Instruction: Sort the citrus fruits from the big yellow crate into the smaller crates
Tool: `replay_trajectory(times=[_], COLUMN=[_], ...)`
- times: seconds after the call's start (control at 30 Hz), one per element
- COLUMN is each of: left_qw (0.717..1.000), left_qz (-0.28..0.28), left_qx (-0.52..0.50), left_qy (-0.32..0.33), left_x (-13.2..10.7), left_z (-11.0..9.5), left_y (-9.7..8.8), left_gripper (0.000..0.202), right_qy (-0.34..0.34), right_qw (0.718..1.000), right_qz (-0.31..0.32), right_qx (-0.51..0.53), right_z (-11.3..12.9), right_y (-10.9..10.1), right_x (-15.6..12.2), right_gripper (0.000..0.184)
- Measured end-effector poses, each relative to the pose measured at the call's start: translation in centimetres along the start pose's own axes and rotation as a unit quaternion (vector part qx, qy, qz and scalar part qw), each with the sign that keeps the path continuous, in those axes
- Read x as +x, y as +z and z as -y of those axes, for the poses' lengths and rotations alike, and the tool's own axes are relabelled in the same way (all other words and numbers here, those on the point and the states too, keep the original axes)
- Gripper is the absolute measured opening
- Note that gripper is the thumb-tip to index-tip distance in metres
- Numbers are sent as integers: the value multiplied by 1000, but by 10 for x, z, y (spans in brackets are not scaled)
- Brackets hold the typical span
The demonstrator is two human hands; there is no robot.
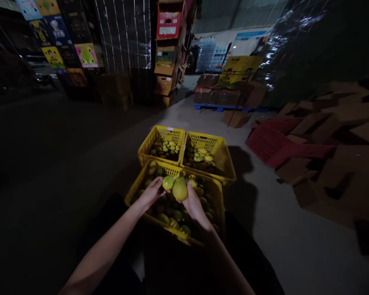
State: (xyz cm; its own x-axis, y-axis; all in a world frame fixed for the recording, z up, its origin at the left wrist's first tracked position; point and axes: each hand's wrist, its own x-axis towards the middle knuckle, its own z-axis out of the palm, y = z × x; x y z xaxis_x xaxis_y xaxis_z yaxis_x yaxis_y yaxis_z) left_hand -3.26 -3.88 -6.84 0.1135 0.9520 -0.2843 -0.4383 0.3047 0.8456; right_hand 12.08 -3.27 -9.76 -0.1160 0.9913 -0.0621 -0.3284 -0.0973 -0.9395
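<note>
Both my hands are over the nearest yellow crate (135, 192), which is full of green and yellow fruit. My left hand (152, 191) grips a small green-yellow fruit (168, 182) with its fingers closed around it. My right hand (193, 201) holds a larger yellow fruit (180, 191) right beside the first one; the two fruits nearly touch. Behind this crate stand two more yellow crates side by side, the left crate (147, 143) and the right crate (226, 157), each partly filled with the same fruit.
Flattened cardboard boxes (341, 135) and a red crate (270, 143) lie on the floor to the right. Stacked cartons (167, 49) and a blue pallet with boxes (227, 96) stand at the back. The grey concrete floor (279, 229) is dim, darker on the left.
</note>
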Motion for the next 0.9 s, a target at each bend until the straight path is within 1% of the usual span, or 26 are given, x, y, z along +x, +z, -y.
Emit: replay_trajectory(times=[0.07,0.1,0.2,0.27,0.37,0.43,0.5,0.57,0.63,0.7,0.73,0.77,0.9], left_qw=[1000,1000,999,997,995,995,996,996,994,992,991,991,992], left_qz=[-1,8,27,26,33,29,28,32,18,-2,-7,-11,-22], left_qx=[5,11,47,71,98,98,86,76,74,76,78,80,73], left_qy=[-6,-6,9,10,-1,-6,-15,-38,-73,-99,-105,-107,-99], left_x=[-1,-2,-6,-9,-10,-8,-5,-2,1,2,3,3,4], left_z=[-2,-3,-8,-11,-13,-11,-8,-4,-2,-1,0,0,0], left_y=[0,0,2,2,2,1,0,-2,-3,-4,-5,-5,-6], left_gripper=[45,45,45,48,44,41,42,45,49,52,53,53,50], right_qy=[40,59,57,56,82,107,121,140,185,226,232,226,155], right_qw=[998,996,993,993,991,989,987,984,975,968,967,970,986], right_qz=[27,39,56,43,-2,-15,0,36,63,68,64,59,47], right_qx=[35,55,86,99,106,106,106,105,101,91,83,74,36], right_z=[3,5,10,11,13,15,18,20,21,20,20,19,16], right_y=[4,7,12,13,11,11,11,11,10,10,9,9,8], right_x=[-3,-5,-9,-10,-8,-6,-6,-6,-6,-6,-6,-5,-3], right_gripper=[50,47,34,31,35,42,44,46,50,54,54,54,48])
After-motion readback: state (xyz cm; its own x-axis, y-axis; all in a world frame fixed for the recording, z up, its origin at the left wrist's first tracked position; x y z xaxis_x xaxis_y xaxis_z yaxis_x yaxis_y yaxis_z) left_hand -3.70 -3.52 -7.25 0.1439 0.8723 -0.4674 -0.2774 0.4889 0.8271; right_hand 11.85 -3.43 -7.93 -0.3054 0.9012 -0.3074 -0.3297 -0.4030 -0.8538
